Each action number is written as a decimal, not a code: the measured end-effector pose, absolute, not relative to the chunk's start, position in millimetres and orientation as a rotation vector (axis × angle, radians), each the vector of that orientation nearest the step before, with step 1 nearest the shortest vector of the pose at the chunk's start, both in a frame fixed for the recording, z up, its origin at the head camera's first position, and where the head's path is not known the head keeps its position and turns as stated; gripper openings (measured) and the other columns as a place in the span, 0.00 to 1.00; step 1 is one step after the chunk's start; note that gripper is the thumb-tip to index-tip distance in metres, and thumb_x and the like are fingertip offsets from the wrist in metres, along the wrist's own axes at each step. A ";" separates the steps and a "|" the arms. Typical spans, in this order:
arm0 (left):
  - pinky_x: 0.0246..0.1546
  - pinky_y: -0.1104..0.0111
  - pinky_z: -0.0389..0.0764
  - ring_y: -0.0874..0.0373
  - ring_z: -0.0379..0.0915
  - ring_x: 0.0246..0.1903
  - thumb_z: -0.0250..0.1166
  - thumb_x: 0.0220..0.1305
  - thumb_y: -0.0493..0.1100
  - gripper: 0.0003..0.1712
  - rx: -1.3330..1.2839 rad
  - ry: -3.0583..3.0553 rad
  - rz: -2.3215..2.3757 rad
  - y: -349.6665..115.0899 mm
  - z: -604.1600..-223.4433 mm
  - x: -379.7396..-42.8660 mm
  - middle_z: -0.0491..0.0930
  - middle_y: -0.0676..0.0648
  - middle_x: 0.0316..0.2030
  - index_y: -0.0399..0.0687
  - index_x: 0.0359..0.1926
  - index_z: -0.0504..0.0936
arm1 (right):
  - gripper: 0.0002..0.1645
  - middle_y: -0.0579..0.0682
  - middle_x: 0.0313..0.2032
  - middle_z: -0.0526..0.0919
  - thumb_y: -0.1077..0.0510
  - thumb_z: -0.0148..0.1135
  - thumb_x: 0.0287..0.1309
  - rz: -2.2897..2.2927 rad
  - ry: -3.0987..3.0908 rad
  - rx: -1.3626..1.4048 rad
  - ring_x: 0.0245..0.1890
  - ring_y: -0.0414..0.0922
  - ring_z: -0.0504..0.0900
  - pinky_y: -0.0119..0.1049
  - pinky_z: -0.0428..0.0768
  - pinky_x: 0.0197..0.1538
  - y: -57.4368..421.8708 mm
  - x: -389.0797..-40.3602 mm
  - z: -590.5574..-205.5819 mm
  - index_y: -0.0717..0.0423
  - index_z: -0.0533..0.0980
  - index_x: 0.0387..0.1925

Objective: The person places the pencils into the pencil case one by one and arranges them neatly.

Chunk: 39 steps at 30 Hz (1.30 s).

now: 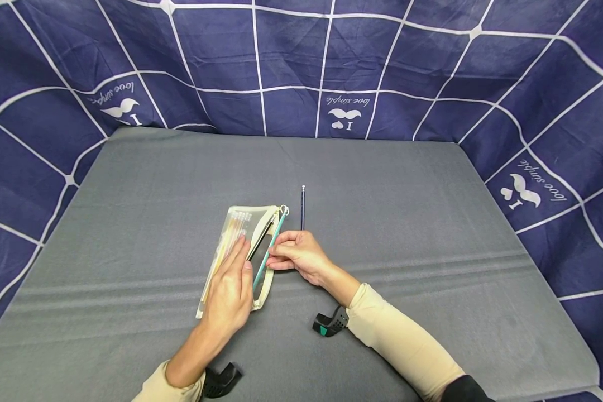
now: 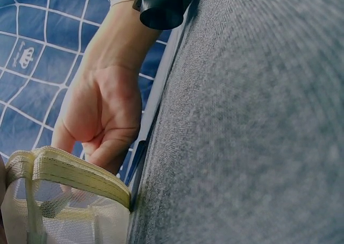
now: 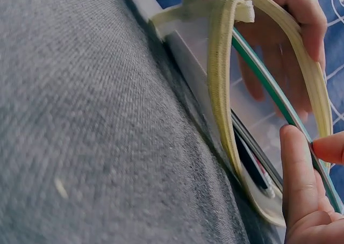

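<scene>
A see-through mesh pencil pouch (image 1: 261, 215) with cream zipper edging lies on the grey surface, its zipped side gaping toward the right. Through its top panel show several pale pencils (image 1: 231, 237), and a black pencil (image 1: 261, 241) lies at the mouth. My left hand (image 1: 228, 296) rests on the pouch with straight fingers, its thumb along the zipper edge. Between thumb and fingers, my right hand (image 1: 301, 257) pinches a slim teal pencil (image 3: 266, 80) slanted across the pouch mouth. In the left wrist view the pouch (image 2: 80, 174) partly hides the right fingertips.
A dark blue pencil (image 1: 303, 207) lies on the grey padded surface (image 1: 407, 223) just beyond my right hand. Blue curtains (image 1: 291, 61) with white grid lines hang at the back and sides. Black wrist devices (image 1: 330, 322) sit on both forearms.
</scene>
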<state>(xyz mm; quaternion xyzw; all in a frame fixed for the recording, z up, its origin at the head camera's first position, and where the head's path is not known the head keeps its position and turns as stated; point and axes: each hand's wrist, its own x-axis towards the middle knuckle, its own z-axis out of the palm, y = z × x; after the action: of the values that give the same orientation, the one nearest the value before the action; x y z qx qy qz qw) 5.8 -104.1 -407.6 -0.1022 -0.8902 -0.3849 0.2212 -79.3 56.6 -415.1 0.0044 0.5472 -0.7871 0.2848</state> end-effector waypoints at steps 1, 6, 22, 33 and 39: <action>0.62 0.44 0.68 0.37 0.69 0.62 0.51 0.69 0.30 0.21 -0.284 -2.461 -1.064 -104.0 -407.7 5.7 0.72 0.31 0.63 0.25 0.61 0.74 | 0.10 0.52 0.24 0.84 0.77 0.56 0.57 -2.104 1.463 0.014 0.24 0.43 0.86 0.34 0.87 0.34 55.9 -79.0 -415.3 0.61 0.73 0.31; 0.62 0.45 0.68 0.37 0.69 0.62 0.51 0.69 0.30 0.21 -0.285 -2.461 -1.055 -103.5 -408.1 5.6 0.72 0.31 0.62 0.25 0.60 0.74 | 0.10 0.52 0.24 0.83 0.77 0.56 0.57 -2.101 1.462 0.053 0.24 0.43 0.86 0.34 0.87 0.34 51.8 -80.4 -417.8 0.61 0.73 0.31; 0.62 0.45 0.68 0.37 0.68 0.62 0.53 0.68 0.30 0.21 -0.294 -2.453 -1.040 -103.7 -409.6 5.7 0.71 0.30 0.62 0.23 0.59 0.74 | 0.10 0.54 0.24 0.83 0.78 0.57 0.57 -2.066 1.460 0.136 0.23 0.43 0.86 0.30 0.86 0.33 41.4 -79.2 -415.7 0.63 0.72 0.32; 0.62 0.45 0.68 0.37 0.68 0.63 0.52 0.69 0.30 0.21 -0.291 -2.450 -1.055 -104.5 -408.9 6.3 0.71 0.30 0.62 0.23 0.59 0.74 | 0.11 0.57 0.29 0.85 0.79 0.60 0.56 -2.091 1.489 0.058 0.28 0.45 0.87 0.37 0.85 0.43 36.6 -76.1 -414.7 0.75 0.74 0.42; 0.62 0.45 0.69 0.37 0.69 0.62 0.52 0.68 0.30 0.21 -0.293 -2.452 -1.043 -104.7 -408.1 6.4 0.72 0.30 0.62 0.23 0.59 0.74 | 0.08 0.63 0.29 0.86 0.79 0.60 0.56 -2.090 1.535 0.029 0.25 0.45 0.87 0.34 0.86 0.37 36.5 -74.3 -414.5 0.76 0.76 0.38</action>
<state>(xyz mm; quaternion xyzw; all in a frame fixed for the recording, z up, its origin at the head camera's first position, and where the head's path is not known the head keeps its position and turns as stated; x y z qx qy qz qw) 6.4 -104.7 -408.1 -0.1065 -0.8905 -0.3787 0.2285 -74.3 36.5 -414.5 0.0106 0.5698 -0.7758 0.2709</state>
